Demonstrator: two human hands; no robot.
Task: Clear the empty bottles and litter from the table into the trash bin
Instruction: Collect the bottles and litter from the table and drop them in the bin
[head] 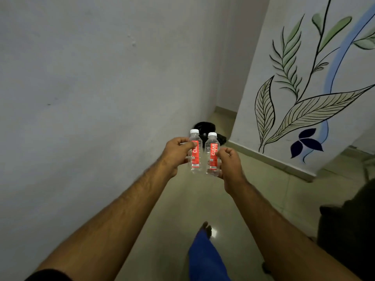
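black bin [205,128]: mostly hidden behind bottles [212,154] | dark furniture [349,230]: cut off at right edge

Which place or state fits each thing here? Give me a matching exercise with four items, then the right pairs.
Things:
1. left hand
2. right hand
3. black bin bag
4. leaf mural

Places or states:
A. painted on the right-hand wall
B. on the floor in the corner, behind the bottles
C. holds the bottle on the right
D. holds the bottle nearer the plain wall

Pairs: 1-D, 2-C, 3-B, 4-A
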